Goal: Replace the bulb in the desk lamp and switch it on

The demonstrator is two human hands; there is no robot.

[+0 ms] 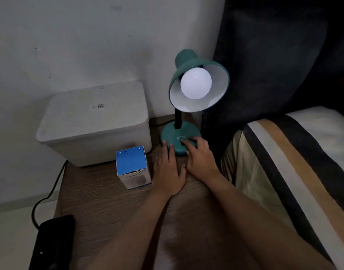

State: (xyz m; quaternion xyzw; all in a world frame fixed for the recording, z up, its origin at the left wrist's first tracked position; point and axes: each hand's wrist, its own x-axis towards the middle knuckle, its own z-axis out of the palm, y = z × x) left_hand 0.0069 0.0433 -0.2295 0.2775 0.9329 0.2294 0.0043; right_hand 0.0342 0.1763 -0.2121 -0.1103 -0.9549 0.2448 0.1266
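Here, in the head view, the teal desk lamp stands at the back of the wooden bench, close to the wall and next to the dark headboard. A white bulb already sits in the socket inside the shade, and it looks pale and softly bright, but the room is dim, so it is hard to say whether it is really lit.

Both hands are at the round lamp base. The left hand lies flat on the bench with its fingers straight, and the fingertips touch the front left edge of the base; it grips nothing. The right hand rests on the front right part of the base, fingers loosely bent, and one fingertip presses on a dark spot there, which is probably the switch. It holds nothing either.

To the left of the hands stands a small blue and white box, and behind it a white lidded bin. A black cable runs down the left side towards a dark object at the near corner. A striped pillow lies to the right.

The bulb seems to be changed, so the step in hand is the switching on. The next move calls for a firm press with the right finger while the left hand keeps the base steady.
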